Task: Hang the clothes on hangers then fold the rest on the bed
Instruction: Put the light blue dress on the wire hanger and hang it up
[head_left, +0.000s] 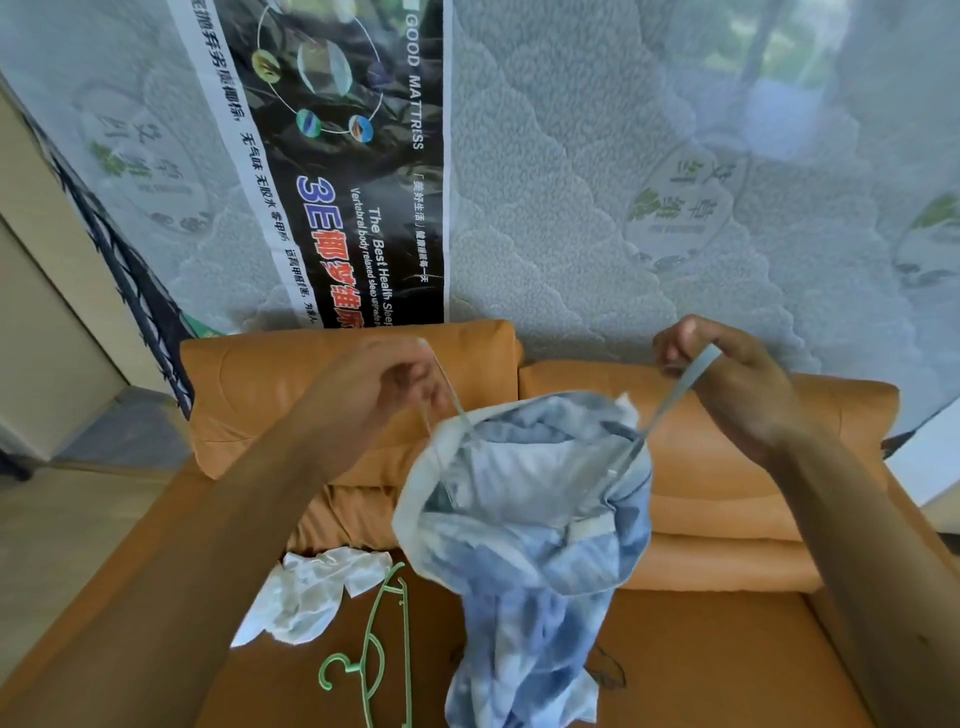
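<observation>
Head view: the left hand (395, 384), blurred, pinches a thin strap of the blue top (530, 545), and the right hand (727, 387) pinches the other strap. The top hangs between them over the sofa (727, 649). A green hanger (375, 644) and a white cloth (317, 590) lie on the seat.

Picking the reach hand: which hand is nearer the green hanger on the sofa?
Left. The left hand is almost straight above the green hanger; the right hand is up and far right of it, past the blue garment both hold.
</observation>
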